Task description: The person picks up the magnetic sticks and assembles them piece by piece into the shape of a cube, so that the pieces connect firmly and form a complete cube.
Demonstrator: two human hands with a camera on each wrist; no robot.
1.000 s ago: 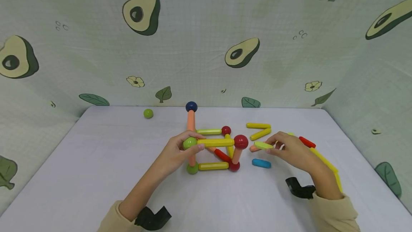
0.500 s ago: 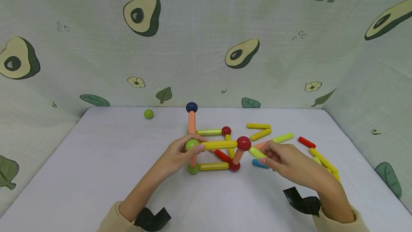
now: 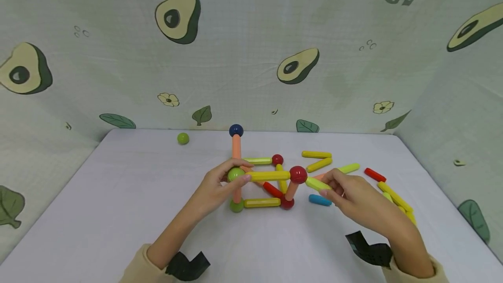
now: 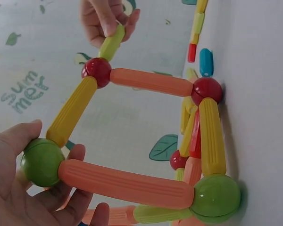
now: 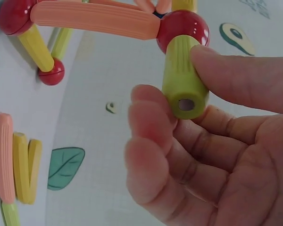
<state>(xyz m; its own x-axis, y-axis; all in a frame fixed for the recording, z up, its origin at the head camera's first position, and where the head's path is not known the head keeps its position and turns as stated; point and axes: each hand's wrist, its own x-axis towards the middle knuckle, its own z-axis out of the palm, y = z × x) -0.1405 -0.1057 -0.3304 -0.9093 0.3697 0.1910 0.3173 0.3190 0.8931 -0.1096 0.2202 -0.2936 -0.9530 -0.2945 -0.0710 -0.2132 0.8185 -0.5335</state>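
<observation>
A frame of coloured sticks joined by balls stands mid-table. My left hand grips the green ball at its raised near-left corner, thumb and fingers on either side. From that ball a yellow stick runs to a red ball at the upper right. My right hand pinches a short light green stick between thumb and fingers, its far end against that red ball. The stick's near end shows a grey disc. A dark blue ball tops the tall orange stick behind.
Loose yellow sticks, a blue stick, a red stick and several others lie to the right of the frame. A lone green ball sits at the back left. A printed cloth hangs behind the table.
My right hand has moved left and brought the light green stick from above the loose sticks to the red ball. The left hand keeps its grip on the green ball.
</observation>
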